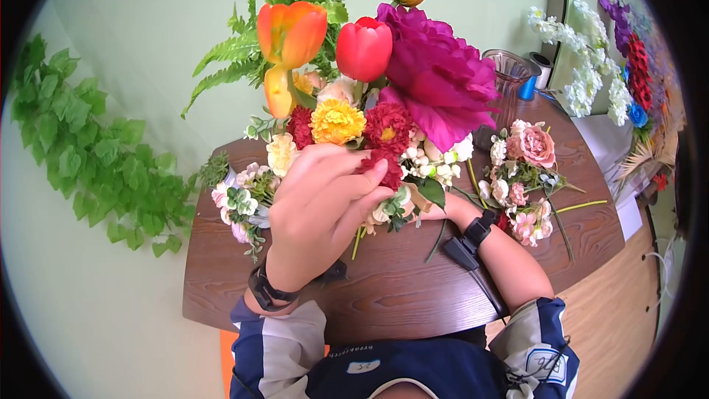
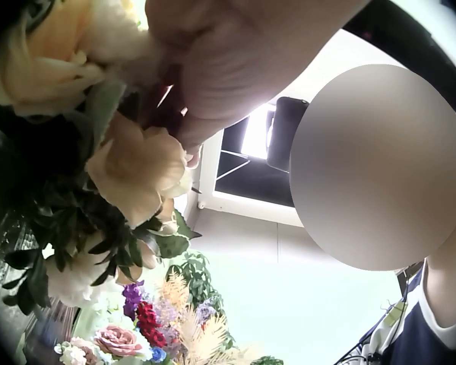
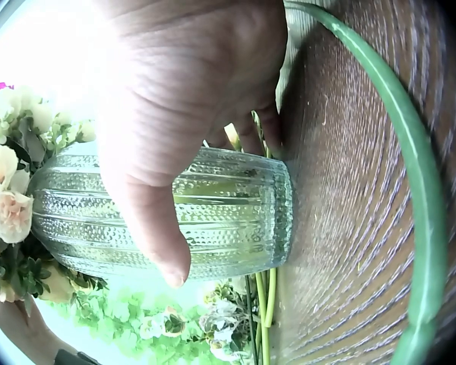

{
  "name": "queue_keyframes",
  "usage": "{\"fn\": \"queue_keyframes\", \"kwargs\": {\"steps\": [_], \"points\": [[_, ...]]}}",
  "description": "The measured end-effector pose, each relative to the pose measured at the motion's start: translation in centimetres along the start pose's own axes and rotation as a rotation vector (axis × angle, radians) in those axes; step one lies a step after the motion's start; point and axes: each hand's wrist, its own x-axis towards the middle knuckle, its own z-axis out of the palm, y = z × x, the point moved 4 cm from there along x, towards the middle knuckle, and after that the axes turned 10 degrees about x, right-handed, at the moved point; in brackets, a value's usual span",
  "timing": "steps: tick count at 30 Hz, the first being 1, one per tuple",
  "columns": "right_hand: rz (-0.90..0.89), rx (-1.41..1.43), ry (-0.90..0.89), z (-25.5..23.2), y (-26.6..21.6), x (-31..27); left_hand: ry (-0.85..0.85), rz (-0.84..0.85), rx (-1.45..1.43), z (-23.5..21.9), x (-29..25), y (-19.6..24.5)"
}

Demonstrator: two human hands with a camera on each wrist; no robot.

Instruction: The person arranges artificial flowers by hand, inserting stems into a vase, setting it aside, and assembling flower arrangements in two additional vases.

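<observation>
My left hand (image 1: 314, 203) reaches over the front of a flower arrangement, its thumb and fingers pinching a small dark red flower (image 1: 385, 168). Low behind the blooms, my right hand (image 3: 175, 106) grips a ribbed clear glass vase (image 3: 232, 209), thumb along its side. The vase stands on the table, with green stems inside. Its bouquet includes a yellow flower (image 1: 337, 121), a red tulip (image 1: 364, 49), an orange tulip (image 1: 292, 35), a large magenta bloom (image 1: 439, 66) and cream flowers (image 2: 137, 171). Most of the vase is hidden by flowers in the head view.
Pink and white flower bunches (image 1: 528, 148) lie on the wooden table (image 1: 399, 288) at right, another bunch (image 1: 240, 203) at left. A clear glass container (image 1: 511, 70) stands at the back right. A green stem (image 3: 418, 190) curves near the right hand. Ivy (image 1: 103, 148) hangs on the left.
</observation>
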Motion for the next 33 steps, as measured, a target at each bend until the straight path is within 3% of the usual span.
{"fn": "queue_keyframes", "kwargs": {"steps": [3, 7, 12, 17, 21, 29, 33], "points": [[-0.187, 0.007, 0.047, 0.0, -0.5, 0.1, 0.003, -0.014, 0.095, -0.7, 0.0, 0.5], [-0.034, 0.082, 0.036, 0.2, -0.2, -0.2, 0.007, -0.028, 0.233, -0.6, -0.4, 0.4], [-0.219, 0.091, 0.036, 0.1, 0.5, 0.0, -0.044, -0.006, 0.293, -0.8, -0.6, 0.6], [0.020, 0.043, -0.007, -0.1, 0.7, -0.1, -0.070, -0.026, 0.304, -1.2, -1.2, 0.4], [-0.095, -0.085, -0.002, -0.1, 1.6, -0.1, 0.021, -0.057, 0.257, -2.3, -1.8, 0.0], [-0.009, 0.203, -0.071, 0.1, 2.7, -0.4, 0.068, -0.069, 0.260, -3.8, -2.3, -1.0], [0.039, 0.343, -0.100, 0.2, 3.5, -0.5, -0.076, -0.015, 0.254, -2.9, -1.9, -1.1]]}}
